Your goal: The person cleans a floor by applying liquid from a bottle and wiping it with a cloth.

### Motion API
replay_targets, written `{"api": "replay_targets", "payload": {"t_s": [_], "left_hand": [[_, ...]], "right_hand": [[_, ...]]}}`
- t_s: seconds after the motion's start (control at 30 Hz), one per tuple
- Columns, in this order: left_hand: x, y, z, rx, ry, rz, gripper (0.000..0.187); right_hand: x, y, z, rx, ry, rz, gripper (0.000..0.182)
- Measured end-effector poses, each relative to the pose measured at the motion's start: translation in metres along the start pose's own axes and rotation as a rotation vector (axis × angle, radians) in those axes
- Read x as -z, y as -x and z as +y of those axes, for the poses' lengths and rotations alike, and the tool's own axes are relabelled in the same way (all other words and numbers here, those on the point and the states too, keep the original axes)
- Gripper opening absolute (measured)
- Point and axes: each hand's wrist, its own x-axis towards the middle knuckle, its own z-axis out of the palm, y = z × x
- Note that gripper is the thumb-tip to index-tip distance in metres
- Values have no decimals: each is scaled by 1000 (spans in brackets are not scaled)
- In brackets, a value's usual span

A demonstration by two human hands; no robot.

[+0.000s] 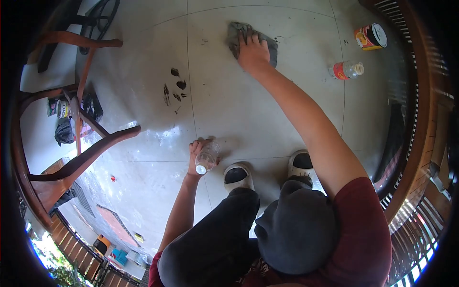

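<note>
My right hand is stretched far forward, its fingers spread over a crumpled grey cloth and pressing it to the tiled floor. Nearer my feet, my left hand is wrapped round a clear plastic bottle with a white cap. That bottle's cap end points toward me; part of the fingers is hidden behind it. Between the two hands, to the left, dark smears mark the tiles. A few small dark specks lie beside the cloth.
At right stand a clear bottle with a red label and a yellow-red can. A wooden chair lines the left, with cans and a black bag behind it. Slatted wooden furniture borders the right. My shoes rest below.
</note>
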Motion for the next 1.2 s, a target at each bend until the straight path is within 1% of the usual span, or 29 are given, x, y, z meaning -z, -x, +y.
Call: {"api": "replay_targets", "payload": {"t_s": [0.13,0.23,0.3,0.37,0.43,0.53,0.63,0.73,0.83,0.9,0.93,1.03,1.1,1.17,1.2], "left_hand": [[-3,2,-5,-34,-19,-12,85],[-5,5,-6,32,-19,-21,84],[-7,5,-9,6,-13,-7,83],[-8,7,-10,-10,-6,12,83],[-8,6,-6,-8,4,42,83],[-5,3,-4,-48,13,33,82],[-1,5,-5,-25,12,-24,81],[-3,4,-3,-3,10,-16,79],[-2,3,-3,-24,-2,-15,79],[1,2,-1,-6,17,-23,79],[3,2,1,2,29,-29,79],[3,1,0,-12,19,-29,79],[3,2,-2,-4,16,-36,79],[2,1,-5,-2,3,-49,79],[2,1,-5,1,-9,-56,80]], "right_hand": [[4,17,-6,-57,81,-14,67],[2,51,0,-47,14,30,58],[-16,75,17,55,116,56,53],[-3,106,29,-8,-37,-72,47],[0,142,44,3,-101,-87,53],[9,167,44,-31,-107,-142,62],[3,152,35,186,58,123,71],[-14,117,23,345,-41,123,71],[-25,62,14,398,-48,164,69],[-31,30,2,372,-55,206,70],[-32,25,-3,356,-56,226,70],[-27,42,-14,419,-130,129,70],[-25,70,-37,604,-86,-240,70],[-40,118,-56,907,-207,-39,64],[-41,114,-53,965,-206,-16,64]]}}
